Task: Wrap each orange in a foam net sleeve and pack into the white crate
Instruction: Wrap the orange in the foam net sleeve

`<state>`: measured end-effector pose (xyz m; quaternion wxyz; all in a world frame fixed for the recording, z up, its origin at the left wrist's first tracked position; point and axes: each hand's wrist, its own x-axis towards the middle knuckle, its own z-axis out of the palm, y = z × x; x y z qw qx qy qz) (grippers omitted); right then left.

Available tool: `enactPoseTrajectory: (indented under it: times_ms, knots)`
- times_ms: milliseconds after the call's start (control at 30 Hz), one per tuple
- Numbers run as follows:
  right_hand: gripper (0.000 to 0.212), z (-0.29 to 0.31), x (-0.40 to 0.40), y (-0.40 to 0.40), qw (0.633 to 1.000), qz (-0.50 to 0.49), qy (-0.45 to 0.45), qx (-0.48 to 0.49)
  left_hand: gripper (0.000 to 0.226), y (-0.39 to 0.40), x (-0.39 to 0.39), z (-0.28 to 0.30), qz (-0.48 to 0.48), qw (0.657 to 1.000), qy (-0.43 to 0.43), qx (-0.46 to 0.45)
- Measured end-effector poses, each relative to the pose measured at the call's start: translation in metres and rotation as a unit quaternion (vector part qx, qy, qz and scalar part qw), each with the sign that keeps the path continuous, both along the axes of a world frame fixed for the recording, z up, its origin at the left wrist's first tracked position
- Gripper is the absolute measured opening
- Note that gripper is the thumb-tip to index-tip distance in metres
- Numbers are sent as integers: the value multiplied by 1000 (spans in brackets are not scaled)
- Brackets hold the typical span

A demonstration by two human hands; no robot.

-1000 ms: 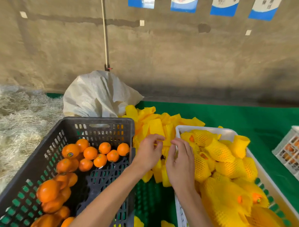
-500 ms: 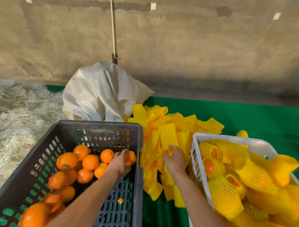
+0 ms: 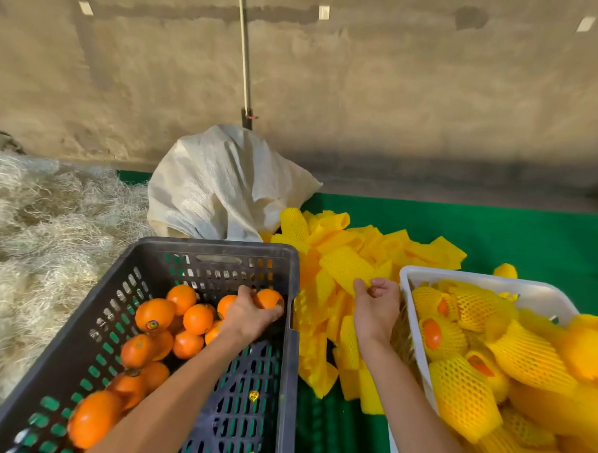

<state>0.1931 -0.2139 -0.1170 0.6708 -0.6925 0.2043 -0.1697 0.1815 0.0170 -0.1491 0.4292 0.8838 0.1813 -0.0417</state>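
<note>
My left hand point(image 3: 249, 315) reaches into the dark grey crate point(image 3: 218, 248) and grips an orange point(image 3: 269, 298) near its far right corner. Several loose oranges point(image 3: 170, 323) lie along the crate's left side. Over the pile of yellow foam net sleeves point(image 3: 324, 316) between the crates, my right hand point(image 3: 376, 306) pinches one flat sleeve point(image 3: 347, 267) and lifts it. To the right, the white crate point(image 3: 473, 278) holds several oranges wrapped in yellow nets point(image 3: 461, 394).
A white woven sack point(image 3: 224, 185) lies behind the grey crate, with a thin pole point(image 3: 244, 63) rising behind it. Pale straw point(image 3: 40, 235) covers the left. Green matting point(image 3: 496, 235) lies under the crates and stretches right. A concrete wall closes the back.
My left hand went from the sleeve pile into the grey crate and closed on an orange. My right hand moved to the pile and lifted one sleeve. The camera tilted down and left.
</note>
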Motion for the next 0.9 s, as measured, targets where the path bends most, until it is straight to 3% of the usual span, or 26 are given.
enactPoseTrajectory:
  times_ms: [100, 167, 233, 333, 400, 533, 633, 767, 900]
  knots:
    - [50, 24, -28, 1, 997, 30, -54, -47, 76, -3, -20, 32, 61, 992, -46, -105]
    - [58, 42, -51, 4, 992, 50, -72, -88, 56, -7, -39, 55, 58, 980, -93, -166]
    - [33, 57, -74, 8, 984, 73, -86, -136, 35, -16, -63, 80, 46, 965, -132, -223]
    - [16, 72, -110, 17, 970, 122, -119, -172, 55, -34, -101, 110, 13, 937, -157, -310]
    - [6, 79, -129, 20, 967, 150, -136, -157, 59, -48, -122, 118, -36, 896, -154, -416]
    - [30, 86, -162, 12, 966, 203, -147, -62, 51, -67, -150, 119, -100, 798, -95, -586]
    - [31, 84, -178, -1, 962, 233, -133, -43, 53, -70, -160, 117, -92, 778, -46, -620]
    - [13, 78, -187, -13, 958, 250, -123, -64, 58, -74, -167, 114, -99, 758, -15, -645]
    - [23, 74, -187, -9, 956, 189, -66, -215, 80, -82, -173, 114, -114, 770, 0, -627]
